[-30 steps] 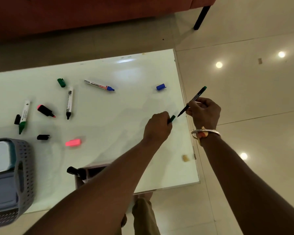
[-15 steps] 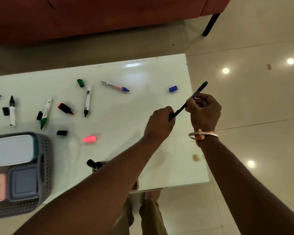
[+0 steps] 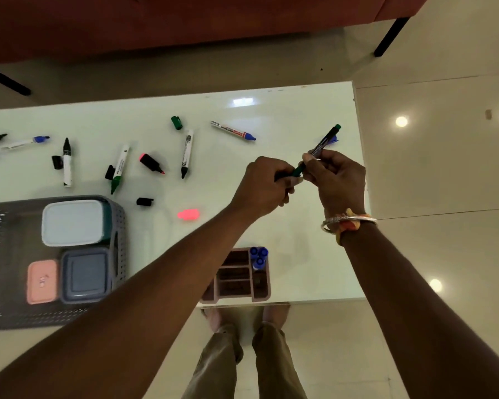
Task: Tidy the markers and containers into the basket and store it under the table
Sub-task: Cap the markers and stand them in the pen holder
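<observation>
My right hand (image 3: 336,180) grips a thin green pen (image 3: 323,144) by its barrel above the glass table (image 3: 300,110). My left hand (image 3: 264,187) is closed on the pen's green cap (image 3: 298,170) at its lower end, the two hands touching. A grey perforated basket (image 3: 118,226) at the left holds a white-lidded box (image 3: 72,221), a blue-grey box (image 3: 85,273) and a pink box (image 3: 42,280). Several loose markers lie on the glass, among them a black-tipped white marker (image 3: 187,152) and a blue-capped marker (image 3: 233,130).
A pink desk organiser (image 3: 236,276) with blue markers stands at the near edge. Loose caps lie about: pink cap (image 3: 188,214), black cap (image 3: 144,201), green cap (image 3: 176,122). A red sofa (image 3: 185,21) runs behind the table. My legs show below the glass.
The left hand brought the cap onto the pen's tip and the hands came together. The view shifted, bringing more of the basket and the left markers into sight.
</observation>
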Tool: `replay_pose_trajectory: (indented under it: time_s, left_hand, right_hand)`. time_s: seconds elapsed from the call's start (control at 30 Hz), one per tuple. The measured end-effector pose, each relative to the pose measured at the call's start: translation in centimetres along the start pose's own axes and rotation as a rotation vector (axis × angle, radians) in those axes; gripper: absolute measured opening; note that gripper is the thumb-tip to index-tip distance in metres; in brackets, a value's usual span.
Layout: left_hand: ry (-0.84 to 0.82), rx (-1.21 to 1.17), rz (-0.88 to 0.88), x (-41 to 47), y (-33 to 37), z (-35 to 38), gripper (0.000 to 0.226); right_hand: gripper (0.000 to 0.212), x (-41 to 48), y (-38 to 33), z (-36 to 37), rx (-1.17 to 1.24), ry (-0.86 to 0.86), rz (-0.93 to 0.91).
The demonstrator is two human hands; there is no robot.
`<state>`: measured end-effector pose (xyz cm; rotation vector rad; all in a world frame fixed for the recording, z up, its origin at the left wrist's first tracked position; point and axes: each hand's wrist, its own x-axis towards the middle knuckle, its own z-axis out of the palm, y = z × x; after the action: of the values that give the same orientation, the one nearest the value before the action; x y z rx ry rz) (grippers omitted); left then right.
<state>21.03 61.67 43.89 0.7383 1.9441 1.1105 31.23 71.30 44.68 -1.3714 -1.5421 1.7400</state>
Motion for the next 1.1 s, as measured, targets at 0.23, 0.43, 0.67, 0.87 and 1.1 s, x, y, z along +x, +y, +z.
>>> replay_pose_trajectory:
  time_s: [0.23, 0.43, 0.67, 0.87, 1.1]
  left_hand:
    - [-0.103, -0.211, -0.051, -3.4, -1.2, -5.9, 0.013]
    - [-0.272, -0.279, -0.157, -5.5, -3.5, -11.0, 0.027]
    - [0.143, -0.392, -0.282, -6.8, -7.3, -14.8, 0.058]
    - [0.182, -0.419, -0.317, -7.4, -7.9, -13.7, 0.036]
    - [0.237, -0.402, -0.339, -7.6, -8.5, -14.0, 0.035]
  right_hand:
    - [0.009, -3.1, -1.1, 3.9, -0.097, -0.177, -0.006]
    - [0.018, -7.3, -2.4, 5.8, -0.175, -0.259, 0.018]
    - [0.010, -11.2, -4.7, 5.2, -1.080, -0.693, -0.240]
    - [0.029, -14.4, -2.2, 8.5, -1.394, -0.667, -0.650]
    - [0.015, -14.3, -2.1, 10.4, -1.495, -0.719, -0.370]
